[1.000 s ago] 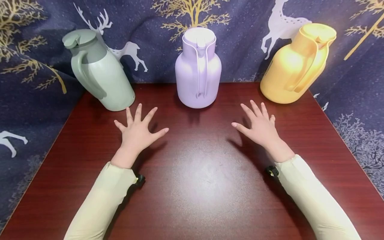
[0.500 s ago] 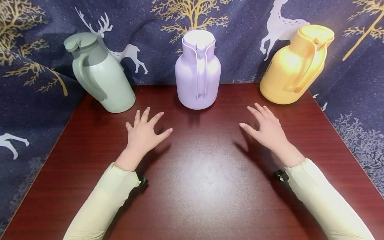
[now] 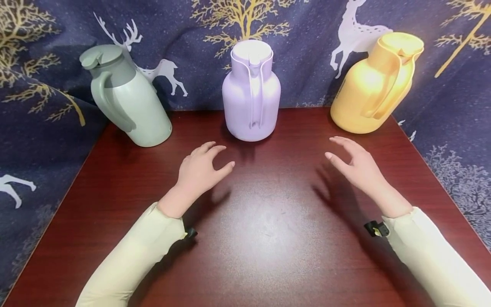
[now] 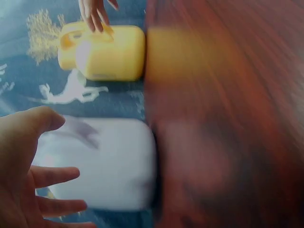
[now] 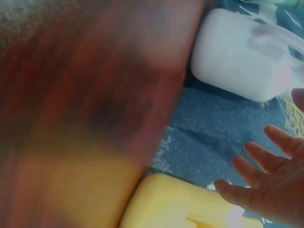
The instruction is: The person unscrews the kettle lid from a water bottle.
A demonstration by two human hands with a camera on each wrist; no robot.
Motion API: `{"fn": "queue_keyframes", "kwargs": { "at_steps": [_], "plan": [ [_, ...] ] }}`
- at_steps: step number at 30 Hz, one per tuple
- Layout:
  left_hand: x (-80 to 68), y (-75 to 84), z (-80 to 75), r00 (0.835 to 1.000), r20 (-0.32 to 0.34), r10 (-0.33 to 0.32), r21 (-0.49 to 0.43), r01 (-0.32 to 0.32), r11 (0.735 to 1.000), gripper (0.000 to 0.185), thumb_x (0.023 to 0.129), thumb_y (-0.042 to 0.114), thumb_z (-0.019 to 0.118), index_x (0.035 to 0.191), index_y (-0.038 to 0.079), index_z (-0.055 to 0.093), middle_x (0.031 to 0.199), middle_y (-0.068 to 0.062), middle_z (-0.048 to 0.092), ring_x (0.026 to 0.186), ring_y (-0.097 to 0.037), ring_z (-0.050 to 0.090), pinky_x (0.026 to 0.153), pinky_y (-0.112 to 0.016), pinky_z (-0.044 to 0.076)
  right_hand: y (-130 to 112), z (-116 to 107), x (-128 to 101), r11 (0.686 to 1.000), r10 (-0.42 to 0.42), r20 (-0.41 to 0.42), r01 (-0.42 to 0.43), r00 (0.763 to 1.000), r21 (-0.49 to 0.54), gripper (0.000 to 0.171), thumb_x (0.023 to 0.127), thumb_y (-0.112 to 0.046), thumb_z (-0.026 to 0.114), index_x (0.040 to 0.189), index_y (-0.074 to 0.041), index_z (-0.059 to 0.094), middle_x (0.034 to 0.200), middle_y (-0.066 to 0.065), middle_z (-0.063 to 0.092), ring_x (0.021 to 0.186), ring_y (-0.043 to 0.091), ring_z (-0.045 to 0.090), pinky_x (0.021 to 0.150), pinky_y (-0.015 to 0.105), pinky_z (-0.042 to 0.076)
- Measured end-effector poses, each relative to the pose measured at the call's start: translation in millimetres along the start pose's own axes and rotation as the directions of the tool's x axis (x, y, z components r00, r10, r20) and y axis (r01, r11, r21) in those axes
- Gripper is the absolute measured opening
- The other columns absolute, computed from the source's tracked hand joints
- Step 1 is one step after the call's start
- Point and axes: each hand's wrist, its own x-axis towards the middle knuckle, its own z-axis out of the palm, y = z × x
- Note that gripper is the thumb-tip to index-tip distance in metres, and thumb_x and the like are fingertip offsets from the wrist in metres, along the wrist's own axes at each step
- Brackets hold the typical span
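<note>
Three handled thermos jugs stand along the back of the table: a pale green jug (image 3: 140, 104) at left, a lilac jug (image 3: 234, 98) in the middle, a yellow jug (image 3: 358, 94) at right. My left hand (image 3: 197, 170) hovers above the table in front of the gap between green and lilac, fingers loosely bent, holding nothing. In front of the yellow jug, my right hand (image 3: 362, 168) is raised with thumb and fingers apart, also holding nothing. The left wrist view has the lilac jug (image 4: 109, 161) beyond the spread fingers (image 4: 57, 175). Neither hand touches a jug.
A dark red wooden table (image 3: 264, 264) lies under both hands, with a glare patch in its middle. Behind it hangs a navy cloth (image 3: 207, 76) printed with white deer and golden trees. Each sleeve carries a small black wrist device (image 3: 376, 229).
Both hands have moved right and slightly back toward the person, and turned more sideways. Their widely spread fingers have drawn closer together. The jugs stand where they were.
</note>
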Motion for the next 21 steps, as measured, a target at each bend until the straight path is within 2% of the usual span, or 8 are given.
{"fn": "queue_keyframes", "kwargs": {
  "at_steps": [2, 3, 5, 7, 10, 14, 17, 21],
  "plan": [
    [2.9, 8.7, -3.2, 1.000, 0.007, 0.024, -0.034, -0.024, 0.999, 0.055, 0.091, 0.052, 0.059, 0.135, 0.021, 0.059, 0.145, -0.009, 0.054, 0.132, -0.031, 0.053, 0.103, -0.055, 0.047, -1, -8, -1, 0.999, 0.039, -0.021, -0.038, 0.999, 0.020, 0.048, 0.099, -0.031, 0.059, 0.139, -0.006, 0.053, 0.144, 0.021, 0.053, 0.134, 0.039, 0.047, 0.106, 0.058, 0.037],
    [4.5, 13.2, -5.2, 0.999, 0.019, 0.035, -0.055, -0.033, 0.998, 0.053, 0.091, 0.051, 0.059, 0.135, 0.021, 0.060, 0.144, -0.008, 0.055, 0.132, -0.030, 0.053, 0.102, -0.054, 0.047, -1, -11, -1, 0.998, 0.060, -0.035, -0.059, 0.998, 0.030, 0.046, 0.099, -0.032, 0.058, 0.138, -0.008, 0.054, 0.143, 0.019, 0.055, 0.130, 0.037, 0.050, 0.103, 0.052, 0.041],
    [8.0, 22.2, -9.0, 0.997, 0.046, 0.056, -0.102, -0.052, 0.993, 0.050, 0.093, 0.048, 0.058, 0.135, 0.021, 0.060, 0.143, -0.006, 0.057, 0.132, -0.027, 0.054, 0.104, -0.051, 0.047, -1, -20, -2, 0.994, 0.106, -0.062, -0.103, 0.992, 0.048, 0.044, 0.100, -0.034, 0.057, 0.137, -0.011, 0.056, 0.140, 0.016, 0.057, 0.117, 0.019, 0.059, 0.095, 0.037, 0.045],
    [11.5, 30.6, -13.2, 0.994, 0.074, 0.081, -0.158, -0.069, 0.985, 0.048, 0.094, 0.045, 0.058, 0.135, 0.020, 0.059, 0.142, -0.005, 0.058, 0.133, -0.025, 0.053, 0.108, -0.048, 0.045, -1, -29, -2, 0.989, 0.138, -0.093, -0.132, 0.986, 0.066, 0.043, 0.100, -0.036, 0.056, 0.136, -0.013, 0.058, 0.138, 0.013, 0.060, 0.102, -0.001, 0.060, 0.086, 0.022, 0.045],
    [16.9, 41.5, -18.0, 0.986, 0.104, 0.127, -0.265, -0.096, 0.959, 0.046, 0.095, 0.040, 0.059, 0.135, 0.016, 0.059, 0.139, -0.006, 0.060, 0.129, -0.025, 0.056, 0.110, -0.043, 0.044, 0, -40, 0, 0.984, 0.149, -0.138, -0.132, 0.979, 0.120, 0.041, 0.099, -0.035, 0.057, 0.133, -0.012, 0.060, 0.123, -0.012, 0.066, 0.087, -0.022, 0.050, 0.075, 0.007, 0.040],
    [25.1, 55.8, -23.3, 0.975, 0.138, 0.174, -0.426, -0.100, 0.899, 0.044, 0.096, 0.033, 0.060, 0.136, 0.013, 0.058, 0.138, -0.004, 0.062, 0.123, -0.023, 0.062, 0.107, -0.039, 0.047, -1, -55, 3, 0.977, 0.148, -0.196, -0.113, 0.969, 0.180, 0.033, 0.099, -0.033, 0.058, 0.125, -0.015, 0.066, 0.098, -0.042, 0.056, 0.087, -0.021, 0.052, 0.074, 0.002, 0.037],
    [32.3, 68.3, -28.0, 0.965, 0.163, 0.207, -0.509, -0.097, 0.855, 0.044, 0.097, 0.031, 0.060, 0.138, 0.014, 0.057, 0.139, -0.004, 0.061, 0.124, -0.021, 0.062, 0.105, -0.037, 0.049, -2, -66, 6, 0.971, 0.162, -0.242, -0.110, 0.957, 0.214, 0.023, 0.098, -0.031, 0.059, 0.118, -0.023, 0.069, 0.092, -0.044, 0.057, 0.089, -0.018, 0.053, 0.075, 0.003, 0.036],
    [44.2, 87.1, -37.6, 0.949, 0.181, 0.258, -0.574, -0.111, 0.811, 0.046, 0.098, 0.028, 0.059, 0.140, 0.013, 0.053, 0.141, -0.005, 0.059, 0.127, -0.020, 0.059, 0.107, -0.034, 0.047, -1, -82, 9, 0.949, 0.199, -0.281, -0.114, 0.939, 0.292, 0.017, 0.098, -0.026, 0.060, 0.111, -0.030, 0.070, 0.089, -0.040, 0.062, 0.090, -0.014, 0.054, 0.075, 0.004, 0.037]
  ]
}}
